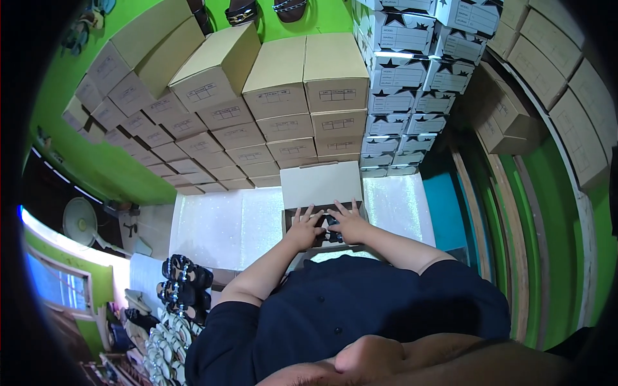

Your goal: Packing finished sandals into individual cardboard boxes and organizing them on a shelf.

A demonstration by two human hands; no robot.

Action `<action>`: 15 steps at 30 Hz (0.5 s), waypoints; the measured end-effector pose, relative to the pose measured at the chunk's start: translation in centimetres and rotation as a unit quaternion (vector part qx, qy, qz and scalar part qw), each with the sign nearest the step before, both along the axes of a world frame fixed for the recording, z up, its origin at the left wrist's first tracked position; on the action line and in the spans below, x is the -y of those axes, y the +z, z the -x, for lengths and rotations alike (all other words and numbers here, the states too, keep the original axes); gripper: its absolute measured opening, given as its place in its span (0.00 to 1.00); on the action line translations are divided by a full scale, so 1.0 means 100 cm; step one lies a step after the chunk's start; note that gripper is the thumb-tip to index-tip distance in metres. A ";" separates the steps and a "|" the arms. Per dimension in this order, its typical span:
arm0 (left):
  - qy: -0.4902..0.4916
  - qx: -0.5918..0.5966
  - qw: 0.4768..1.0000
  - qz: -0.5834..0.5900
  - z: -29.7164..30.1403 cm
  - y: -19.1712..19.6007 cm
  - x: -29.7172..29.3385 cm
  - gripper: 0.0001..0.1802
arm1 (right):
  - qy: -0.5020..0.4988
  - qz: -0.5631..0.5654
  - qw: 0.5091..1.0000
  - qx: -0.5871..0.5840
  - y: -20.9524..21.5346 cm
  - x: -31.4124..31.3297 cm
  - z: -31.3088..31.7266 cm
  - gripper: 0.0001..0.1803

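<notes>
You have the cardboard box (285,222) open at the centre of the frame, on the white glittery tabletop (222,222). Its pale lid (322,184) stands raised on the side away from you, below the stacked brown boxes (277,100). Something black, apparently footwear (333,228), lies within the opening, between your hands. By my judgement, filling is well under way: contents are in place at least in part, and closing the lid is not yet done. Whether one piece or a pair lies inside cannot be confirmed; your hands and shadow cover much of the interior.

Your left hand (303,229) is palm down over the left part of the opening, fingers spread and pointing up the frame, thumb side toward the black footwear. Your right hand (348,225) mirrors it on the right, fingers likewise fanned apart, thumb side inward. Neither hand shows a closed grip. Both appear to rest on or just over the contents; actual contact of the fingertips cannot be verified, nor any light pressing.

Outside the box, black sandals (185,283) with shiny trim sit at the lower left of the frame, well apart from both hands.
</notes>
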State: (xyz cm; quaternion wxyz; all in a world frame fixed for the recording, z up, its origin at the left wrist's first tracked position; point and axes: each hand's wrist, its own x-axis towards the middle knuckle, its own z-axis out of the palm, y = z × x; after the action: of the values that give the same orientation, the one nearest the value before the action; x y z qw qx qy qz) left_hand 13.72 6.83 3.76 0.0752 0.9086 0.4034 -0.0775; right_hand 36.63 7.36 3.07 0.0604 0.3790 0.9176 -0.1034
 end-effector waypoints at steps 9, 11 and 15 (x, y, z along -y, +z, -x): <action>-0.018 0.013 1.000 -0.018 0.014 -0.005 -0.011 0.13 | -0.062 0.035 0.995 -0.063 -0.002 -0.011 0.001 0.16; -0.016 0.029 0.999 -0.030 0.018 -0.004 -0.010 0.12 | -0.080 0.023 0.992 -0.099 -0.007 -0.004 -0.004 0.14; 0.006 0.069 0.997 -0.039 0.021 -0.001 -0.006 0.10 | -0.091 -0.013 0.979 -0.180 -0.014 0.011 -0.009 0.09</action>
State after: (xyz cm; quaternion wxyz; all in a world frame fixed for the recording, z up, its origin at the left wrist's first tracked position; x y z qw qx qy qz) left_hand 11.64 7.39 3.65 0.0676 0.9115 0.4057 0.0022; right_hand 37.50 6.26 1.67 -0.1207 0.4365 0.8765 -0.1633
